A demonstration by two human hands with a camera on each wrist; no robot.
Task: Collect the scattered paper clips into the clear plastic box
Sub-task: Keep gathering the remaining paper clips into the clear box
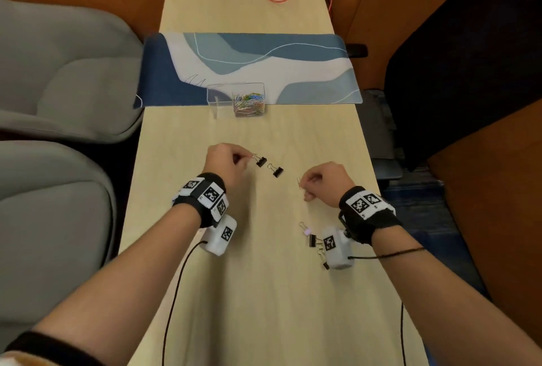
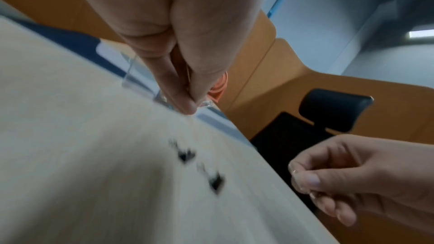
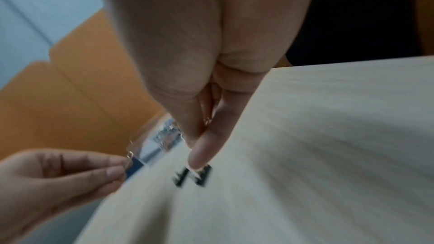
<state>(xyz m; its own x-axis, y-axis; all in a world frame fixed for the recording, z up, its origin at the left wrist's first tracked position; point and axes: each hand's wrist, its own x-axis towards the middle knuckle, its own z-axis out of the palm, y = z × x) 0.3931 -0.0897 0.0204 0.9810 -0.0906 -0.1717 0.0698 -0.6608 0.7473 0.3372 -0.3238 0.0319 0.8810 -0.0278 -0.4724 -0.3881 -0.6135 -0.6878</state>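
Pinching a small silver clip between curled fingertips, the left hand hovers over the table; the right hand pinches another. The clear plastic box, holding colored paper clips, stands farther ahead.

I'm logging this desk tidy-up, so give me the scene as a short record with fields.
left hand: pinches a small silver clip, beside a black binder clip
right hand: pinches a small clip
clear plastic box: lid open, coloured paper clips inside, at the desk mat edge
loose on table: second black binder clip; more clips under the right wrist
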